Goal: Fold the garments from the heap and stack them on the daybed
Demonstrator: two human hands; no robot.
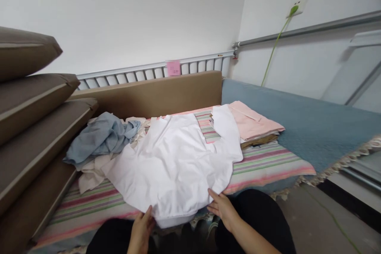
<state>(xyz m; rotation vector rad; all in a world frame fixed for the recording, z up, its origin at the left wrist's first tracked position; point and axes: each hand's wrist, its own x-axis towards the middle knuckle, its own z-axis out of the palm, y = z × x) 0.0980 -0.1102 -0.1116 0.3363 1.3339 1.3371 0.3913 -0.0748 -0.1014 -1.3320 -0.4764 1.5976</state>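
A white long-sleeved top (175, 158) lies spread out and slightly wrinkled in front of me, its ribbed hem towards my knees. One sleeve bends out on the right; the other side reaches over the crumpled clothes. At the left of the hem, my left hand (141, 230) is closed on the edge, its fingertips partly hidden. My right hand (224, 210) holds the lower right edge, thumb on the cloth and the other fingers below it.
Crumpled blue and cream clothes (104, 137) lie left, beside stacked brown cushions (35, 123). On the right is a folded pink garment (253, 121) atop other folded clothes. Beneath is a striped mat (268, 162). A brown backrest (166, 95) and a radiator (127, 77) stand behind.
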